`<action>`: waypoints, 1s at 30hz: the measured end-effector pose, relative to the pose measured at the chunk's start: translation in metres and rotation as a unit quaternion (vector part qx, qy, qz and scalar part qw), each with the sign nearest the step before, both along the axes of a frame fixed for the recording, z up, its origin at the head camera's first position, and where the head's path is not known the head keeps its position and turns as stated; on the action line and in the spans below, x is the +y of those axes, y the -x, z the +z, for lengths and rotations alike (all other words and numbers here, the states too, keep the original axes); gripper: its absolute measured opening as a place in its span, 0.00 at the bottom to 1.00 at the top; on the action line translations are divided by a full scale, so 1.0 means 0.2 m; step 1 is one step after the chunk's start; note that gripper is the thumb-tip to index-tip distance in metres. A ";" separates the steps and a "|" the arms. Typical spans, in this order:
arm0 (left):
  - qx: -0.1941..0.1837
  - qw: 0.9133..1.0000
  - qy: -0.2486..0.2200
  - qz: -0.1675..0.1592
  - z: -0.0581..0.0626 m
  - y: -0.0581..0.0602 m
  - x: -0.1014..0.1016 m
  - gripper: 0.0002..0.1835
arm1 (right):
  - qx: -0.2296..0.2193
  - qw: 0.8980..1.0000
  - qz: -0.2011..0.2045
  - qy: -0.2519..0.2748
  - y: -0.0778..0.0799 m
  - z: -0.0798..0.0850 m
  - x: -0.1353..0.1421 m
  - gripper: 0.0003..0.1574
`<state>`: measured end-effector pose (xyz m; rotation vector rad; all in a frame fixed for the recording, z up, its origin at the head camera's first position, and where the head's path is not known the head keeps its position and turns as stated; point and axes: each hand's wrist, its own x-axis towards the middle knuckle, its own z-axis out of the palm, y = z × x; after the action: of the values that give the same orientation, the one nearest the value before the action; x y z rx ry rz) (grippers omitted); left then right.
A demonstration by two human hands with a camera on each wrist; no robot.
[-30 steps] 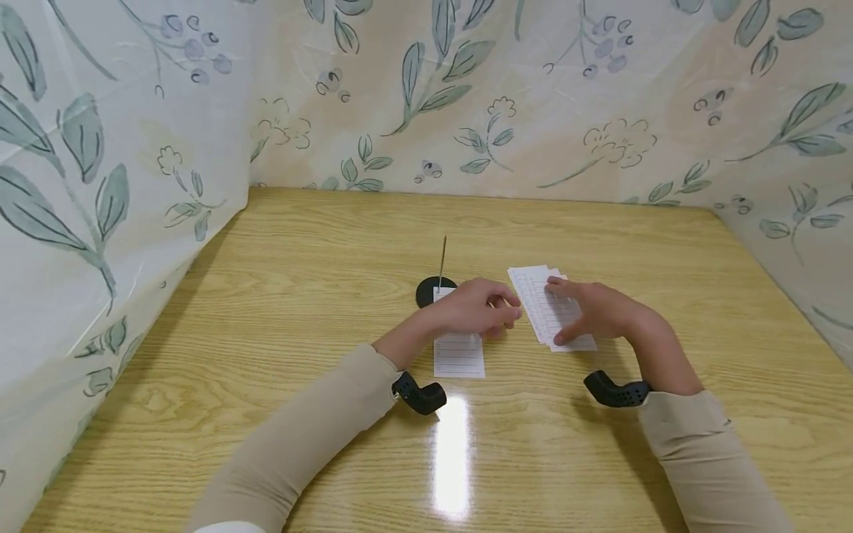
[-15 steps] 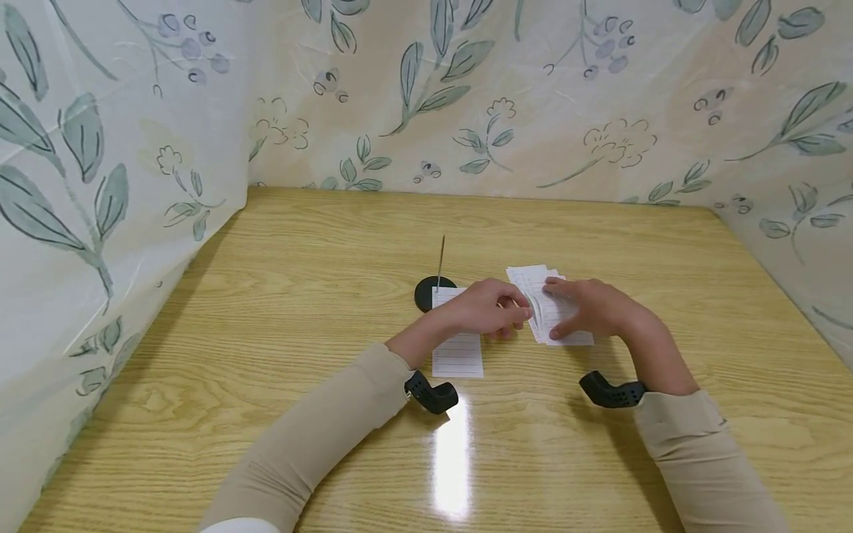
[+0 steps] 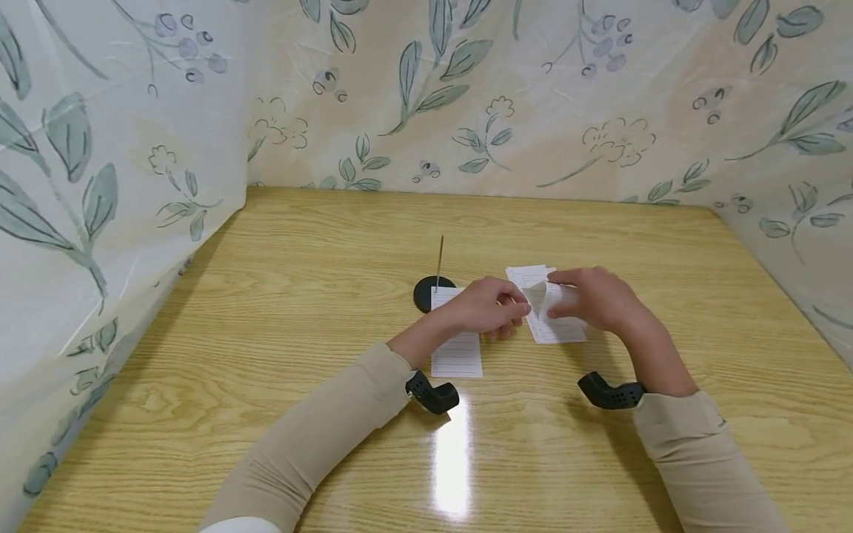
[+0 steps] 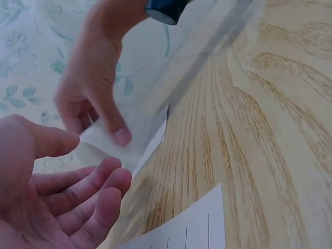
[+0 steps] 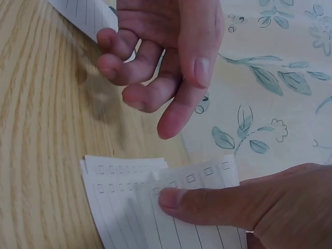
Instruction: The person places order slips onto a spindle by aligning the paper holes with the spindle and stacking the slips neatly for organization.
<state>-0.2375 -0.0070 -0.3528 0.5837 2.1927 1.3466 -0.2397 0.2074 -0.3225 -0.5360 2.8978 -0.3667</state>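
My right hand (image 3: 603, 300) pinches a lined paper slip with small checkboxes (image 5: 199, 181) between thumb and fingers, the thumb across its face. The slip is bent up off a loose pile of similar slips (image 3: 566, 331) on the table. My left hand (image 3: 489, 305) hovers just left of that pile, palm facing it, fingers loosely bent with nothing between them. Beneath the left hand lies another lined slip (image 3: 460, 359), its top end at a thin upright spike (image 3: 440, 259) on a round black base (image 3: 423, 295). The hand hides the middle of that slip.
The wood-grain table (image 3: 320, 252) extends around the papers. Floral sheeting (image 3: 520, 96) rises along the back and both sides. A black wrist device (image 3: 433, 394) sits on the left wrist, and a matching one (image 3: 609, 391) on the right.
My right fingers have gathered a slip and curled it up from the pile, where before they lay spread over the slips. My left hand has shifted slightly right, toward the pile.
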 end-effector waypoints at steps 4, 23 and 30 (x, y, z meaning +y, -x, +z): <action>-0.015 1.000 -0.004 0.015 0.00 0.00 0.00 0.13 | 0.019 1.000 -0.002 0.009 -0.02 0.03 -0.01 0.34; -0.056 0.987 -0.079 0.131 0.00 -0.01 -0.01 0.23 | 0.020 0.999 0.008 0.040 -0.09 0.11 -0.12 0.36; -0.053 0.978 -0.084 0.181 0.00 0.00 -0.01 0.25 | 0.017 0.997 0.036 0.064 -0.12 0.12 -0.14 0.35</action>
<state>-0.2378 -0.0089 -0.3537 0.1655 2.1833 1.7175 -0.2157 0.1787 -0.2983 -0.6711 2.8923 -0.5390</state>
